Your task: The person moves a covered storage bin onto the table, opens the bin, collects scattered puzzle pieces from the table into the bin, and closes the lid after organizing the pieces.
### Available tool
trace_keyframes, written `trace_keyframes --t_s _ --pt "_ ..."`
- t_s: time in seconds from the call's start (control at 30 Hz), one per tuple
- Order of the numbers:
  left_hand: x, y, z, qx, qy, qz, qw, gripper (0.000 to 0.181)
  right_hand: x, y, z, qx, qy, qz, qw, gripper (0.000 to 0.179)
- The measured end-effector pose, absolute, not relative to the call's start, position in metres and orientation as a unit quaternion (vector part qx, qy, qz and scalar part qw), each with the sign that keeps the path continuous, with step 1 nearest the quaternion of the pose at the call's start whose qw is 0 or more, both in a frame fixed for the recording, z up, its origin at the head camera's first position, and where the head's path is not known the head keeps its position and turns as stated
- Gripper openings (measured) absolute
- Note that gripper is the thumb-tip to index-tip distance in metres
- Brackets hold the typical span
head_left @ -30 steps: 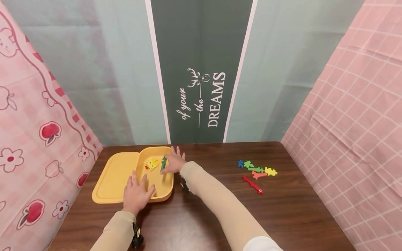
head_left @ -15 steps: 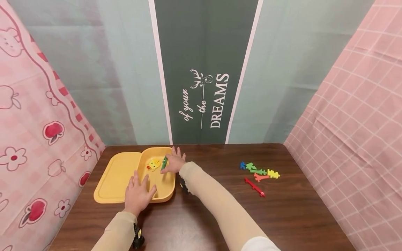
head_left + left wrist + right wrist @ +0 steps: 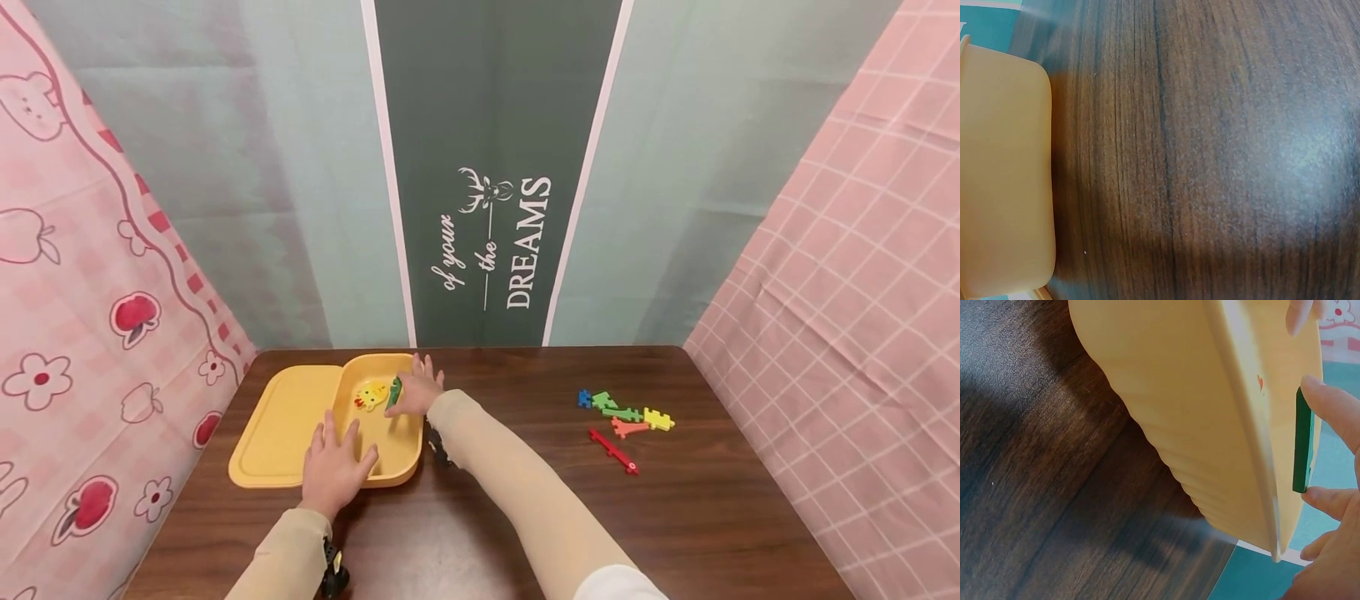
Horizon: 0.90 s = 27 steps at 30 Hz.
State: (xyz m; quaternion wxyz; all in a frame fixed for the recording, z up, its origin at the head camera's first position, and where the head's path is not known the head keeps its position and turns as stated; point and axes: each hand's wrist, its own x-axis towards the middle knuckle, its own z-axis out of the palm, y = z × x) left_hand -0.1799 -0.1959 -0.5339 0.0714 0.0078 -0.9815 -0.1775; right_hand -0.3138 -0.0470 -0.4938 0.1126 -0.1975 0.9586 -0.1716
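Observation:
My right hand (image 3: 422, 392) is over the right side of a shallow yellow box (image 3: 393, 446). Between its thumb and a finger it pinches a small green puzzle piece (image 3: 1304, 440), which stands upright in the right wrist view. Inside the box lies a yellow animal-face piece (image 3: 370, 396) with red bits on it. Fingers spread, my left hand (image 3: 333, 467) is at the box's near left corner; whether it touches the rim cannot be told. The left wrist view shows only the box's outer wall (image 3: 1007, 169) and the table, not the hand.
A yellow lid (image 3: 281, 429) lies flat against the box's left side. Farther right on the wooden table (image 3: 510, 467) are a red stick-like piece (image 3: 613, 452), a yellow piece (image 3: 658, 419), an orange piece (image 3: 628, 427), and green and blue pieces (image 3: 602, 401). Fabric hangs on three sides.
The head view has turned slightly left, so everything sits a little farther right. Both hands keep nearly the same place at the box, and the green piece stays pinched.

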Motion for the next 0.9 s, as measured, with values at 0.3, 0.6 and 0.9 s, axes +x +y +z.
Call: trace_keyframes --t_s 0.3,0.6,0.9 --pt "-0.1799 -0.1972 -0.5342 0.005 -0.981 -0.176 0.085 0.062 -0.3141 -0.0480 -0.4914 -0.195 0.958 -0.172 0.119 0.082" --pt "-0.1786 -0.1972 -0.5348 0.005 -0.980 -0.180 0.089 0.062 -0.3158 -0.0485 -0.4916 -0.187 0.960 -0.172 0.115 0.082" --pt "-0.1808 -0.1961 -0.5358 0.005 -0.980 -0.177 0.087 0.063 -0.3144 -0.0482 -0.4955 -0.183 0.960 -0.177 0.117 0.083"
